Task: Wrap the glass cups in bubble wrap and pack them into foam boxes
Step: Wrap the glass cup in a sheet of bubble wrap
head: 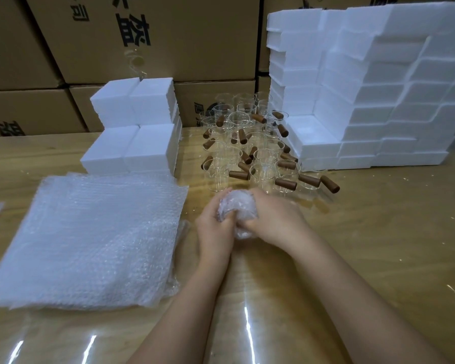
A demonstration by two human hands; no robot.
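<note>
A bundle of bubble wrap (237,206) with a cup inside sits just above the table at the centre. My left hand (214,227) grips its left side, and my right hand (271,219) grips its right side and top. The cup itself is hidden by the wrap and my fingers. Behind the bundle stand several bare glass cups (258,153) with brown wooden handles. A stack of flat bubble wrap sheets (90,237) lies to the left. An open foam box (310,137) sits at the foot of the foam wall on the right.
Closed white foam boxes (134,127) are stacked at the back left. A tall wall of foam boxes (378,88) fills the back right. Brown cardboard cartons (168,35) line the rear. The wooden table (365,232) is covered in clear plastic film.
</note>
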